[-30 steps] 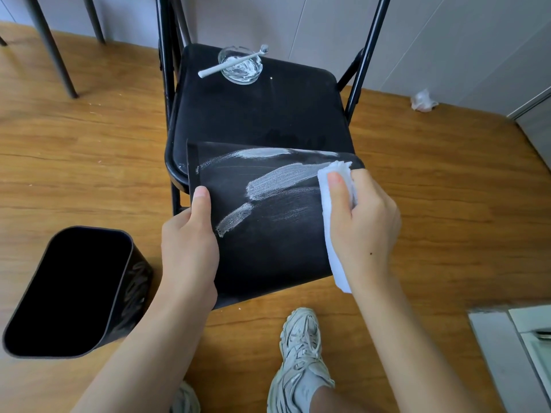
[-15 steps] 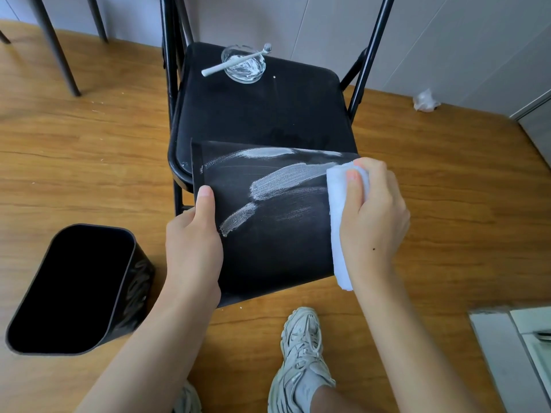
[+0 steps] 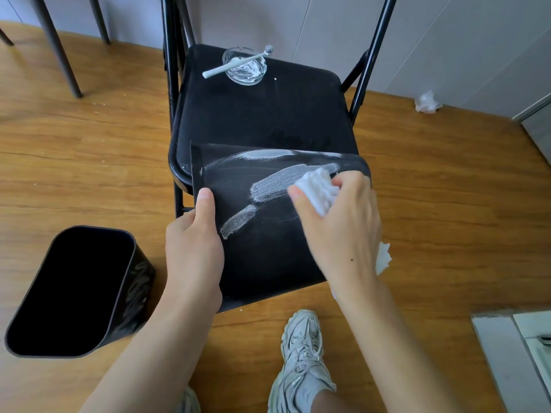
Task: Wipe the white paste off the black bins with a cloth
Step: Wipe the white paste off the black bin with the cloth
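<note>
My right hand (image 3: 340, 231), bunched around the cloth (image 3: 317, 186), had moved in from the bin (image 3: 268, 257) edge onto the middle paste streak (image 3: 274, 186) while my left hand (image 3: 193, 248) gripped the bin, so wiping was starting.

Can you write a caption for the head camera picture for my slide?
Left hand steadies a black bin while right hand wipes white paste with a cloth.

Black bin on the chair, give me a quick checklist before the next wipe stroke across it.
1. Left hand grips the bin's edge to steady it: ok.
2. Right hand holds the cloth bunched against the bin: ok.
3. Cloth sits at the end of the middle paste streak: ok.
4. Bin clean: not ok; top streak and lower streak remain.
5. Clean cloth face against the bin: cannot tell.
6. Glass dish stands apart from the wiping: ok.
</note>
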Motion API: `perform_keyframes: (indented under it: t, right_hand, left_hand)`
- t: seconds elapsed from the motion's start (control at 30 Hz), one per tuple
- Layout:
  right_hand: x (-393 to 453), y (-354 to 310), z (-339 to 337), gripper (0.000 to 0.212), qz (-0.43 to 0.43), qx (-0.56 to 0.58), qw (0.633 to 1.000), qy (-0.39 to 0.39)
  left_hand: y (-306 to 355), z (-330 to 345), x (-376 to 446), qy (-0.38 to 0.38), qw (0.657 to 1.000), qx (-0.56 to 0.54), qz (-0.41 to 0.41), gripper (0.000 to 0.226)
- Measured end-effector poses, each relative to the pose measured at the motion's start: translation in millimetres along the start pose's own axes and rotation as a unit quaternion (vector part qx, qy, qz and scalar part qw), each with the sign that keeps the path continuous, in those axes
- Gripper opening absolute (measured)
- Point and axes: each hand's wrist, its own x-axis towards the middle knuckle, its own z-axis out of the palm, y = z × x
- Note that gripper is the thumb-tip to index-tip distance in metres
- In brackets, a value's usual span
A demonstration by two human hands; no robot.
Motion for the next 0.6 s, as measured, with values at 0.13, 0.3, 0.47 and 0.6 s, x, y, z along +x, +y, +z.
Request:
perform_keyframes:
  t: [0.13,0.3,0.47,0.6]
  right_hand:
    - [-14,-13,10,0.057,-0.089,-0.037,0.995,0.01]
    - [-15,-8,8,0.055,-0.142,-0.031,0.989,-0.028]
    - [-12,6,1,0.048,-0.184,-0.036,0.981,-0.056]
    - [28,32,-7,0.035,-0.031,-0.034,0.999,0.026]
  left_hand:
    - [2,0,0,-0.007,1.0,0.002,-0.013,0.06]
    - [4,0,-3,-0.01,1.0,-0.006,-0.011,0.058]
    - [6,0,-3,-0.011,1.0,-0.012,-0.007,0.053]
    - [5,0,-5,-0.005,1.0,-0.008,-0.001,0.044]
